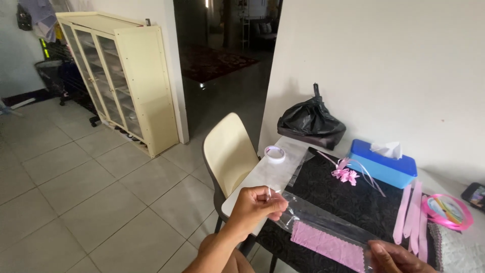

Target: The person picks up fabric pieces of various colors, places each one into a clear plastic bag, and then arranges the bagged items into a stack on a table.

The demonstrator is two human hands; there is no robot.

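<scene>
A clear, glossy plastic sleeve [323, 222] is stretched between the two hands above the near edge of the bench [268, 174]. Inside it lies a flat pink cloth [331, 246], rectangular, with a fine woven grain and zigzag-cut edges. The left hand [255, 207] holds the sleeve's open end, fingers [275, 205] curled and pressed together, pinching the film against the thumb. The right hand [396, 258] shows only in part at the lower edge; its fingers touch the sleeve's other end, but how they close on it I cannot tell.

A black mat [348, 197] with a raised swirl pattern covers the bench under the sleeve. On it sit a pink ribbon bow [346, 175] with thin curling tails and several flat satin ribbon strips [411, 215]. Beside them lies a pink ribbon spool [447, 211]. Further back stand a blue tissue box [381, 166], a crumpled black bag [310, 120] and a white tape roll [275, 152]. A cream moulded chair [230, 151] stands just beside the bench.
</scene>
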